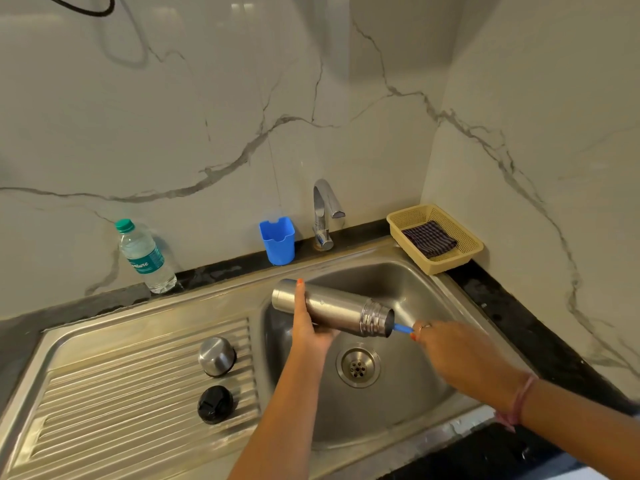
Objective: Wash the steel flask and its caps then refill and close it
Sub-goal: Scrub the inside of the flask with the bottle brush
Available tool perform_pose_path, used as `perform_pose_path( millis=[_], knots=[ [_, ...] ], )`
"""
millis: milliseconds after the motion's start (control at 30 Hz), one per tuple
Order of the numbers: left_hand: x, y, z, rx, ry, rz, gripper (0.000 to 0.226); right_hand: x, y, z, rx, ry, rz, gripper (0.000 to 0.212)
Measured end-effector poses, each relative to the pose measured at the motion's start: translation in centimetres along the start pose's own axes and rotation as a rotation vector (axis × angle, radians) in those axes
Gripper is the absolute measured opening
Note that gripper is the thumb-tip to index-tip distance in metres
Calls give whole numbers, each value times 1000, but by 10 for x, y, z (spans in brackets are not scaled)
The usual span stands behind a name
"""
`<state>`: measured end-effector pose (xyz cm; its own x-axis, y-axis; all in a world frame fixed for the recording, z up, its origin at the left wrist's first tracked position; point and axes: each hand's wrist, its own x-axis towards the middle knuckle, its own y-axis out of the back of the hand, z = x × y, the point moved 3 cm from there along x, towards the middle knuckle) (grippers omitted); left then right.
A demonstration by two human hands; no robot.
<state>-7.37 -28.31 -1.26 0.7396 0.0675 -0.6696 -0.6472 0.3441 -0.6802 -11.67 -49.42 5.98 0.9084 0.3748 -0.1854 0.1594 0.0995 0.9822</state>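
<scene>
Now, flask: the steel flask [332, 308] lies nearly level over the sink [460, 306], mouth toward 3 o'clock.
Left grip: my left hand [308, 327] grasps its body near the base.
Right grip: my right hand [446, 344] pinches a blue brush handle [403, 328] entering the mouth.
Advice: I should tilt the mouth down and scrub in full strokes.
Caps: steel cap [217, 356] and black cap [215, 404] wait on the drainboard at 9 o'clock.
</scene>
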Motion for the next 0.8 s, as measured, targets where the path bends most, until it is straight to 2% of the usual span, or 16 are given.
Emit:
perform_pose_path(
  millis=[33, 100, 167, 267, 300, 333, 400, 500, 567, 633, 667, 767, 800],
  knots=[
    [0, 1, -1, 9, -4, 12, 77, -1, -2, 0, -98, 23, 63, 33],
    [0, 3, -5, 32, -29, 35, 76, 0, -5, 0, -23, -23, 69, 31],
    [1, 4, -7, 55, -60, 46, 75, 5, -11, 0, 350, -106, -40, 25],
    [1, 2, -8, 66, -78, 75, 69, 4, -17, 4, 1158, -343, -465, 34],
    [1, 0, -7, 63, -77, 67, 66, 3, -13, 8, 1298, -387, -545, 35],
    [0, -2, -7, 56, -73, 55, 64, 2, -9, 15, 1304, -371, -571, 35],
    [-2, -4, -6, 32, -42, 44, 63, 5, -5, 22, 1073, -260, -487, 34],
    [-6, -8, -13, 31, -6, 15, 60, 9, -5, 21, 424, -129, -180, 24],
    [-7, -10, -17, 0, -2, 14, 60, 8, -9, 15, 10, -32, 14, 34],
    [-5, -12, -17, -15, -11, 23, 60, 8, -14, 11, -15, 18, 81, 43],
    [-5, -11, -16, -3, -18, 26, 59, 7, -13, 11, 84, -6, 46, 41],
    [-3, -7, -12, 38, -41, 35, 57, 9, -11, 22, 606, -77, -142, 31],
    [-3, -6, -11, 32, -45, 32, 59, 10, -4, 30, 684, -87, -214, 29]
  ],
)
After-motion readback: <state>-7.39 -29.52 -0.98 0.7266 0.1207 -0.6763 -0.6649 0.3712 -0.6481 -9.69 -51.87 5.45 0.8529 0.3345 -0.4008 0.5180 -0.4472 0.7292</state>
